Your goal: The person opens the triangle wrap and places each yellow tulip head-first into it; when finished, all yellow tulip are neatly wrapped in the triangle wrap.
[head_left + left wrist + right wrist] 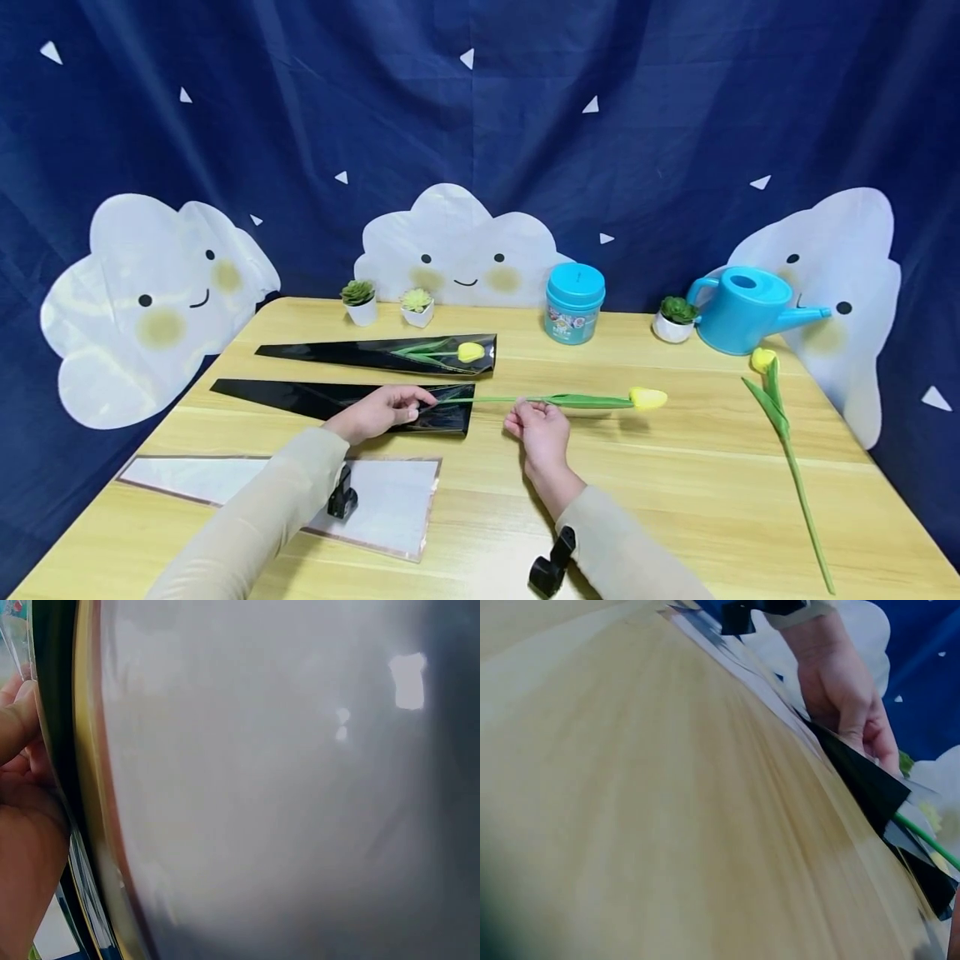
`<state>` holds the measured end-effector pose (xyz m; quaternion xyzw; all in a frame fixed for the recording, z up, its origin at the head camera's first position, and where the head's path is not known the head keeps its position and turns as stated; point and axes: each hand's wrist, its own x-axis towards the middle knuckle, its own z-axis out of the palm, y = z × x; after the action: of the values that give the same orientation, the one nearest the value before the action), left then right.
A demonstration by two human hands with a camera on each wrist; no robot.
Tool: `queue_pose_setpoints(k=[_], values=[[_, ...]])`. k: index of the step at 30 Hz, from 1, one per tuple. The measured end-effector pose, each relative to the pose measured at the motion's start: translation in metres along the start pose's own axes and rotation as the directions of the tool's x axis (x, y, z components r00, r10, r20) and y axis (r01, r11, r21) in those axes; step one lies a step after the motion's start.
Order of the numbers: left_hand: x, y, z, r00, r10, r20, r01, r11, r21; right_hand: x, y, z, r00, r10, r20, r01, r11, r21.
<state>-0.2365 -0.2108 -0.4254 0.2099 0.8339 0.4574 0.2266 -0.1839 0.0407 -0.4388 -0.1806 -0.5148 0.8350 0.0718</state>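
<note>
A yellow artificial tulip (648,398) lies crosswise in the head view, its green stem partly inside the mouth of a black flower sleeve (292,398). My right hand (542,433) pinches the stem beside the leaf, outside the sleeve. My left hand (381,412) pinches the sleeve's clear front film near its mouth. The right wrist view shows the left hand (847,690) at the black sleeve (866,784), held partly open with the stem (926,836) in it. At the left wrist view's edge, the left thumb (19,724) presses against clear film.
Behind lies another black sleeve (322,352) holding a tulip (471,352). A white sleeve (390,500) lies under the left forearm. Another tulip (783,425) lies at right. Potted succulents (360,304), a blue canister (574,304) and a watering can (742,312) line the back.
</note>
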Motion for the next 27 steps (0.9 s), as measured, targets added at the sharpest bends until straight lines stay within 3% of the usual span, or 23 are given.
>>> queue_pose_setpoints(k=[12,20,27], values=[[0.0,-0.003,-0.001,0.999,0.051,0.016,-0.051,0.999,0.009,-0.009,0.004,0.002,0.993,0.064,0.101,-0.053,0.993,-0.11],[-0.001,0.003,0.001,1.0,-0.009,0.002,0.009,1.0,0.0,-0.008,0.0,-0.003,0.987,0.073,0.141,-0.055,0.991,-0.126],[-0.001,0.003,0.001,1.0,-0.012,0.003,0.012,1.0,0.009,0.001,-0.019,-0.016,0.956,0.074,0.284,-0.008,0.974,-0.226]])
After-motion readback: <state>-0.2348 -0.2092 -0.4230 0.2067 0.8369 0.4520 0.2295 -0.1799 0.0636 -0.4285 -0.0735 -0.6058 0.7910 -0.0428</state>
